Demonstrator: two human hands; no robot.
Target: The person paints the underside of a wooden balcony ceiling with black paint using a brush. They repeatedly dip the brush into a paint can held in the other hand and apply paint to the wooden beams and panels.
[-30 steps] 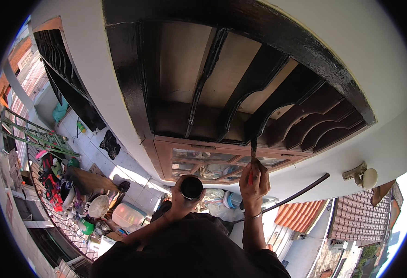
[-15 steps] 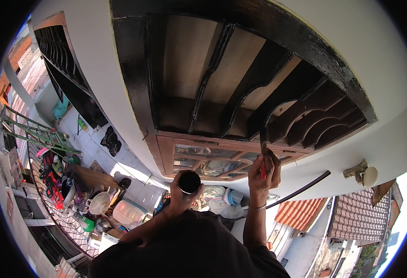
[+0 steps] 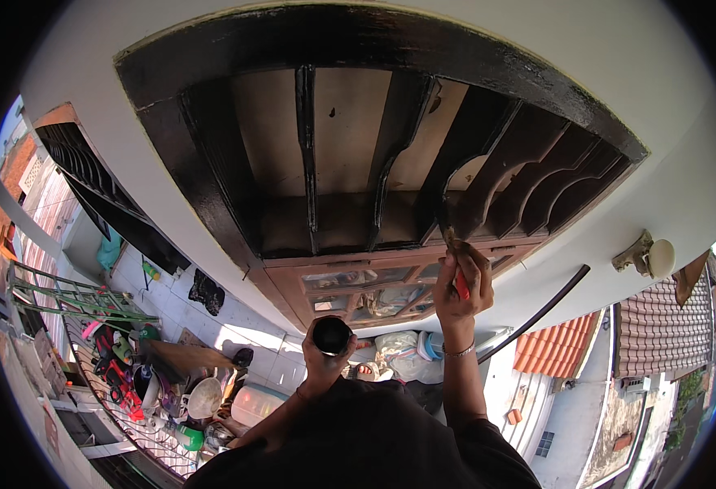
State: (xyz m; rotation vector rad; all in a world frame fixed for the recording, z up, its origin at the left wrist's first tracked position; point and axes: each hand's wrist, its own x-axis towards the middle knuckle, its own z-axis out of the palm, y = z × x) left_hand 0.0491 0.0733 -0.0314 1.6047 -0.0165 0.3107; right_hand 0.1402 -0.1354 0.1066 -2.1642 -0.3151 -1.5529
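Observation:
My left hand [image 3: 319, 372] is wrapped round a small can [image 3: 331, 335], whose inside looks black. My right hand [image 3: 467, 281] is raised and closed on a paintbrush [image 3: 461, 284] with a red handle. Its dark bristles point up at the lower end of a curved slat [image 3: 432, 194]; whether they touch the wood I cannot tell. Glossy black covers the wooden frame [image 3: 358, 37] and the slats on the left. Farther right, several slats [image 3: 518, 167] are a duller brown. Pale panels show behind the slats.
A brown glazed window [image 3: 374, 287] sits below the slats. To the right, a wall lamp [image 3: 658, 258] and a dark hose [image 3: 537, 314] stand out from the white wall. Pots, a clear plastic box [image 3: 256, 405] and a green metal ladder [image 3: 81, 292] crowd the lower left.
The view has shifted, so the slatted frame appears farther left. My right hand with the paintbrush has moved slightly up along the slat. The can stays in my left hand.

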